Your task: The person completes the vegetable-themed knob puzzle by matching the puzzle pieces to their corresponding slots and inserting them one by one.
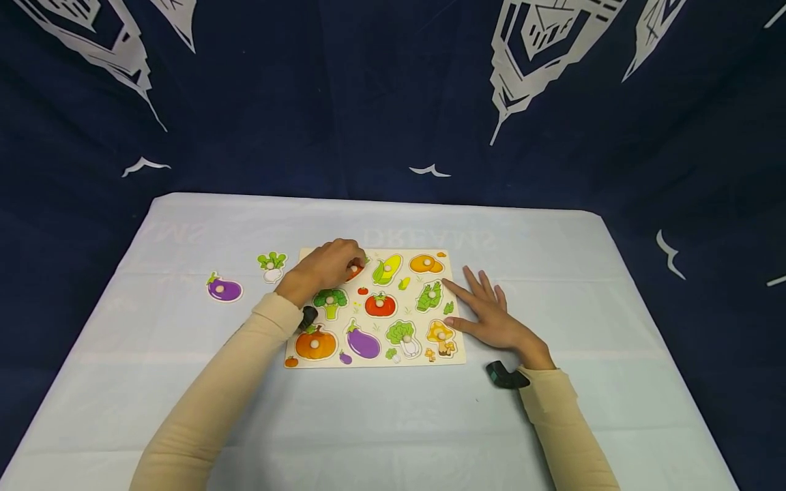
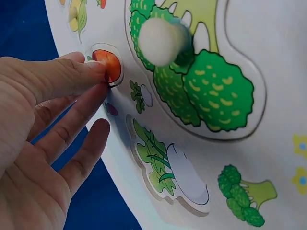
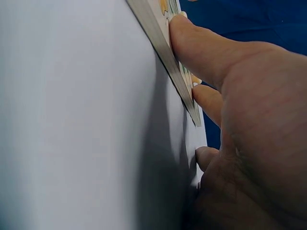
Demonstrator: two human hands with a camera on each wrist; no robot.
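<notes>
A wooden vegetable puzzle board (image 1: 374, 363) lies on the table. At its upper left my left hand (image 1: 331, 264) pinches the knob of an orange-red puzzle piece (image 2: 113, 66), which sits at a matching outline; whether it lies fully flat is hard to tell. Below that hand is the broccoli piece (image 1: 330, 300) with its white knob. My right hand (image 1: 494, 319) has its fingers spread, thumb and forefinger resting on the board's right edge. Left of the board lie a loose eggplant piece (image 1: 224, 290) and a loose turnip piece (image 1: 271, 266).
Other knobbed pieces sit in the board, among them a tomato (image 1: 380, 305), pumpkin (image 1: 316, 344), corn (image 1: 387, 270) and mushroom (image 1: 441, 333). The board's eggplant spot (image 1: 364, 344) shows no knob. A white cloth (image 1: 393, 429) covers the table; a dark blue curtain (image 1: 331, 102) hangs behind.
</notes>
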